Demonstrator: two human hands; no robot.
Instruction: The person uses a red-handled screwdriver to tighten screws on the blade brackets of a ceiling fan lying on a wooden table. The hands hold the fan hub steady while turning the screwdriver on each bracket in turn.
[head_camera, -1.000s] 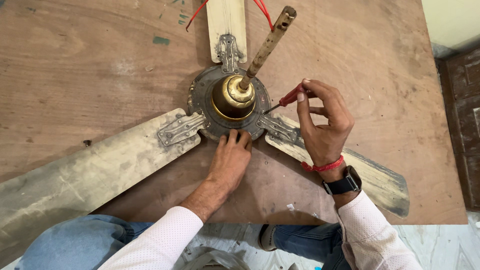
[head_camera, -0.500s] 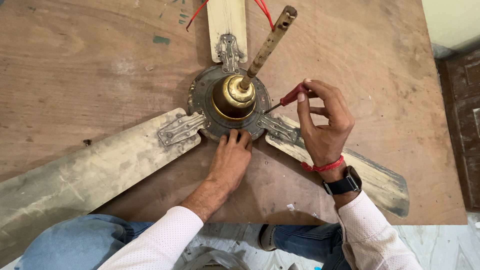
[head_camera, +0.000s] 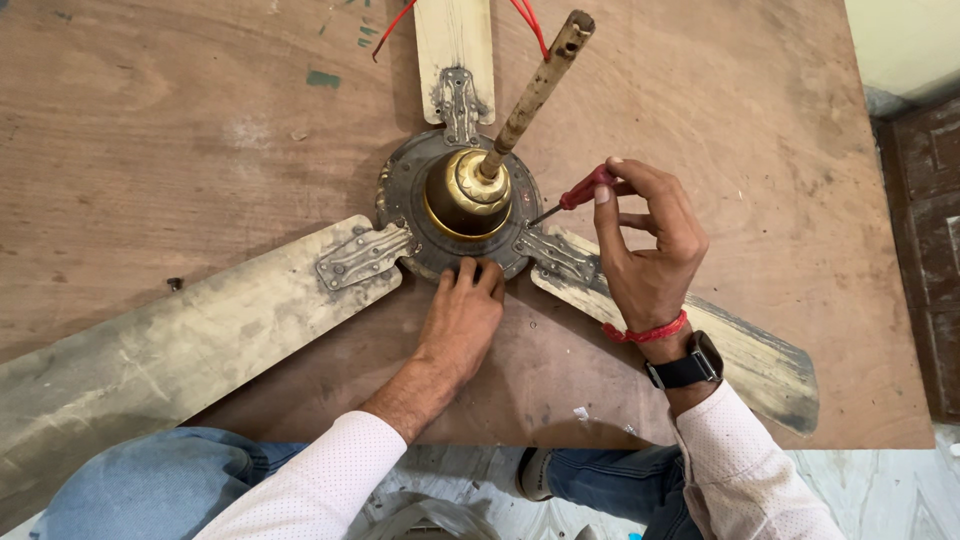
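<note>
I see almost no change: my right hand (head_camera: 645, 250) holds the screwdriver (head_camera: 572, 198) at the same spot; my left hand (head_camera: 462, 318) has not shifted.

One ceiling fan (head_camera: 455, 200) on one wooden board (head_camera: 200, 130). Three blades (head_camera: 180, 330). Three metal blade brackets (head_camera: 362, 256). One rod (head_camera: 535, 90) standing from the hub. One red-handled screwdriver (head_camera: 580, 193). Two red wires (head_camera: 530, 25). My wrist: one watch (head_camera: 685, 368), one red thread (head_camera: 648, 332).
</note>
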